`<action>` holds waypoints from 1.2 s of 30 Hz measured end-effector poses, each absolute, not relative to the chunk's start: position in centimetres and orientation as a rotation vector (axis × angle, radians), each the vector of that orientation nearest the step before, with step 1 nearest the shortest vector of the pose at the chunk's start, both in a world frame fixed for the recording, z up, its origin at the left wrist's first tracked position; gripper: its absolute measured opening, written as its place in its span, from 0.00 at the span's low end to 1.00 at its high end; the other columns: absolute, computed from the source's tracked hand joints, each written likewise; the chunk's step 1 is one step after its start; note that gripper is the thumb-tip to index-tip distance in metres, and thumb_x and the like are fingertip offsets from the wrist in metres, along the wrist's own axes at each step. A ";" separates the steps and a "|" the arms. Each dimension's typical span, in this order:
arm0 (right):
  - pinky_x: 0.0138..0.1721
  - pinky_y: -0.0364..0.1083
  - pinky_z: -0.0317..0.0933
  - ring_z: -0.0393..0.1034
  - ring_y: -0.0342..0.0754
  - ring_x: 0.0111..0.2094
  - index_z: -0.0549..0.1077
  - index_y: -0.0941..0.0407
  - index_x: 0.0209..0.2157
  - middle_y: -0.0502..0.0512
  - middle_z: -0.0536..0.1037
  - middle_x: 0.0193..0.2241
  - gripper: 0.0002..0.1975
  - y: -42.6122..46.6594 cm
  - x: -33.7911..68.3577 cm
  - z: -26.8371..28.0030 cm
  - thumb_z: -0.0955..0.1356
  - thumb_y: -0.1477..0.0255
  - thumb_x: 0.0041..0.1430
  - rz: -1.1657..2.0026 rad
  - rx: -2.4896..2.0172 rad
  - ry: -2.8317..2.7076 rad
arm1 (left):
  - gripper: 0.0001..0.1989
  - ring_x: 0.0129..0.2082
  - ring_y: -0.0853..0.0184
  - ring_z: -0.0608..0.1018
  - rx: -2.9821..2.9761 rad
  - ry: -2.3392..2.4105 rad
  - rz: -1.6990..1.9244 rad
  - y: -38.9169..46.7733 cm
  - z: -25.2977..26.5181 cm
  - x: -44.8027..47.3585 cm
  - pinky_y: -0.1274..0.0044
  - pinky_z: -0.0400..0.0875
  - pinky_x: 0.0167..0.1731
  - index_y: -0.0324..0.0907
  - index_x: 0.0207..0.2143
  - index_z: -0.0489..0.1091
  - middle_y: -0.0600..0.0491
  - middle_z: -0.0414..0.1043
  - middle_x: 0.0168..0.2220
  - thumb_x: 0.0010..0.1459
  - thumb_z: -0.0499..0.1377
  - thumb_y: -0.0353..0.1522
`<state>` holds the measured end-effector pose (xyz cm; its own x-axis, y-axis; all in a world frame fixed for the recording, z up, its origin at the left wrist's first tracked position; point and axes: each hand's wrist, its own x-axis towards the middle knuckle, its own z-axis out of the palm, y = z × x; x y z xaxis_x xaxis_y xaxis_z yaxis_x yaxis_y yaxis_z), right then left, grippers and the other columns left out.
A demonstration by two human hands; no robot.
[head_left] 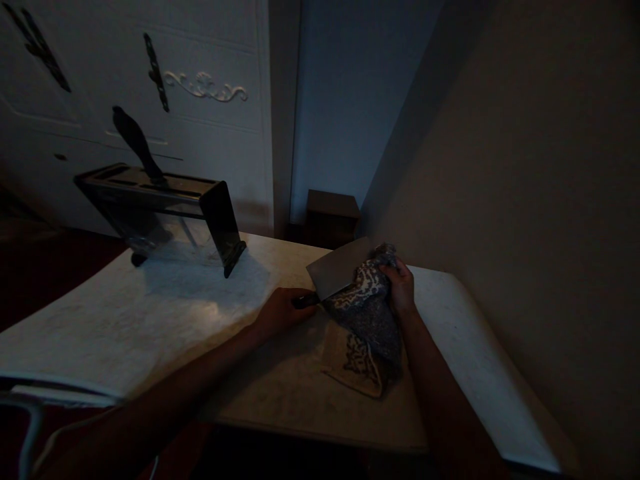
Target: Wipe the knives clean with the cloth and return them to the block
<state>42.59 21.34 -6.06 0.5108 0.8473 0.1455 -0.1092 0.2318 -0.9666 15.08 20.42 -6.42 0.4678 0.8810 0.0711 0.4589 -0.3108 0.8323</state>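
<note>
Dim table (pixel 150 327) | left hand (pixel 283 310) grips cleaver (pixel 337 268) | right hand (pixel 400 287) presses cloth (pixel 365 313)

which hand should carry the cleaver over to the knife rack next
Probably the left hand: it already grips the cleaver handle and is nearer the knife rack. The right hand holds the patterned cloth.

From my remote seat I see a cloth (pixel 367 313) patterned in dark grey-blue and cream squiggles (its underside paler tan with brown marks). The cleaver (pixel 336 270) has a dull grey blade and a black handle. The tabletop (pixel 150 320) is mottled off-white. The knife rack (pixel 160 207) looks black, the cabinet door (pixel 200 87) white with a cream scroll ornament.
</note>
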 end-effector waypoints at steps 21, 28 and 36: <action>0.40 0.50 0.67 0.73 0.49 0.31 0.73 0.53 0.26 0.46 0.77 0.26 0.11 20.8 44.4 -4.8 0.73 0.66 0.37 0.942 -0.994 -0.657 | 0.14 0.22 0.74 0.65 2.044 0.756 0.468 21.3 -5.3 13.9 0.82 0.55 0.23 0.39 0.30 0.73 0.58 0.64 0.21 0.57 0.56 0.40; 0.40 0.50 0.66 0.73 0.51 0.32 0.74 0.52 0.26 0.46 0.74 0.21 0.08 20.1 43.4 -4.6 0.71 0.65 0.41 0.927 -1.070 -0.744 | 0.13 0.22 0.73 0.67 2.082 0.828 0.490 21.2 -6.0 13.9 0.82 0.57 0.23 0.39 0.36 0.76 0.57 0.68 0.23 0.56 0.58 0.38; 0.38 0.47 0.65 0.73 0.49 0.32 0.74 0.53 0.30 0.46 0.77 0.25 0.13 20.3 43.0 -4.5 0.72 0.65 0.40 0.948 -1.037 -0.733 | 0.16 0.32 0.65 0.78 1.992 0.948 0.590 21.1 -6.7 14.4 0.79 0.68 0.32 0.40 0.41 0.78 0.53 0.79 0.35 0.53 0.60 0.38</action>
<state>42.96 20.29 -4.50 0.4198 0.9052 0.0657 -0.2914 0.2030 -0.9348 14.41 21.11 -6.68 0.6046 0.7944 0.0582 0.4036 -0.3684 0.8375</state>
